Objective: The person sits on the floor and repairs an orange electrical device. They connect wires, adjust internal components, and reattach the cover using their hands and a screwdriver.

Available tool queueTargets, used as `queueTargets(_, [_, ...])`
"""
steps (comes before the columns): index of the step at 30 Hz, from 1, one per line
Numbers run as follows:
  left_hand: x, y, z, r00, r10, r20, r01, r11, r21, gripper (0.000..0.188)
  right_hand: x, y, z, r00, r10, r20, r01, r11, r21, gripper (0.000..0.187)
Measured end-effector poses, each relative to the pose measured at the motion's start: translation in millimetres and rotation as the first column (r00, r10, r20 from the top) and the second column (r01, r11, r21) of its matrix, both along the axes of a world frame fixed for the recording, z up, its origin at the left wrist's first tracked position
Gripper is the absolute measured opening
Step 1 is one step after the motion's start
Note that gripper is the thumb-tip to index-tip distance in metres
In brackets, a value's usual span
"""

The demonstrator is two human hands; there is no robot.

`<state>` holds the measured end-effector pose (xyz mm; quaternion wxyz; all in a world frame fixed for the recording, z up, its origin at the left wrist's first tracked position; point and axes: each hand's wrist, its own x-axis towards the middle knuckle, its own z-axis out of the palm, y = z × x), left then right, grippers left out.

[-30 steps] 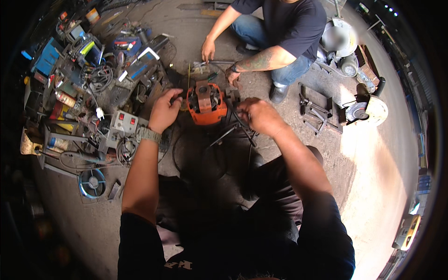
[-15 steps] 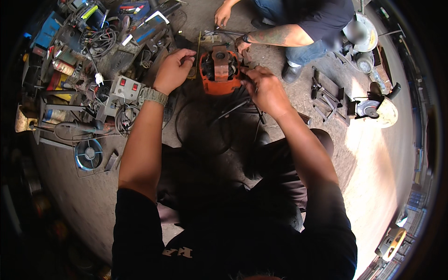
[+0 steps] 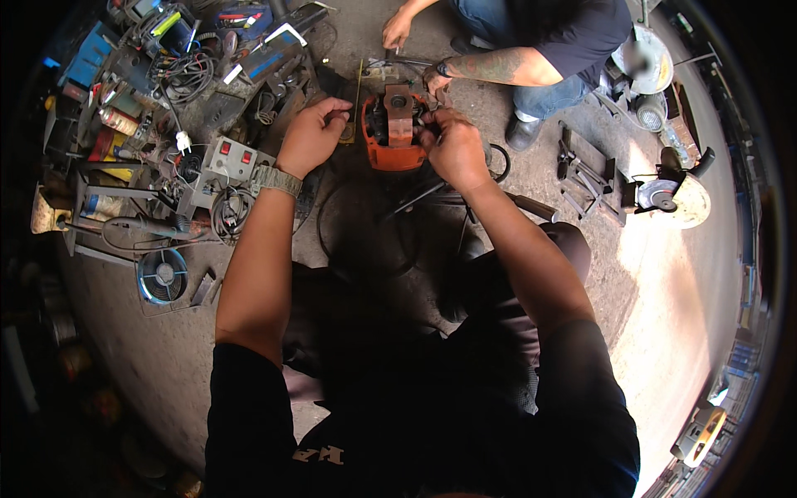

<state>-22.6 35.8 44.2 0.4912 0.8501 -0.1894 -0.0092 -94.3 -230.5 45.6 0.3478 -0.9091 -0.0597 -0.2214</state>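
Observation:
An orange machine housing (image 3: 393,158) stands on the floor ahead of me. A rusty metal block with a hole in its top (image 3: 399,116) rises from its open middle, with dark inner parts around it. My right hand (image 3: 457,151) is closed at the housing's right side, fingertips at the parts beside the block. What they pinch is hidden. My left hand (image 3: 310,139) hangs in the air to the left, apart from the housing. Its fingers and thumb curl together; anything in them is too small or hidden to tell.
A crouching co-worker's hand (image 3: 434,80) is just beyond the housing. Tools, cables and a grey switch box (image 3: 228,159) crowd the left. A round blue-rimmed fan (image 3: 162,276) lies lower left. Metal frames (image 3: 585,170) and a cutting disc machine (image 3: 664,195) stand right. A dark-handled tool (image 3: 531,206) lies near my knee.
My right hand has moved slightly left and up, its fingers now further in over the housing's right side. The left hand keeps its curl beside the housing.

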Motion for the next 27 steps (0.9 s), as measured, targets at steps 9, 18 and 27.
queueTargets(9, [-11, -18, 23, 1.0, -0.006, 0.019, 0.008, 0.991, -0.132, 0.025, 5, 5, 3, 0.997, -0.031, -0.068, 0.035, 0.997, 0.064, 0.014])
queueTargets(18, [4, -12, -5, 0.998, -0.05, 0.033, 0.05, 0.999, -0.018, 0.025, 2, 1, -1, 1.0, 0.015, -0.008, -0.014, 0.991, 0.13, 0.011])
queueTargets(27, [12, -12, -13, 0.998, -0.055, -0.006, 0.054, 0.998, -0.022, 0.027, 1, 0, -5, 0.999, 0.043, 0.033, -0.046, 0.995, 0.093, 0.013])
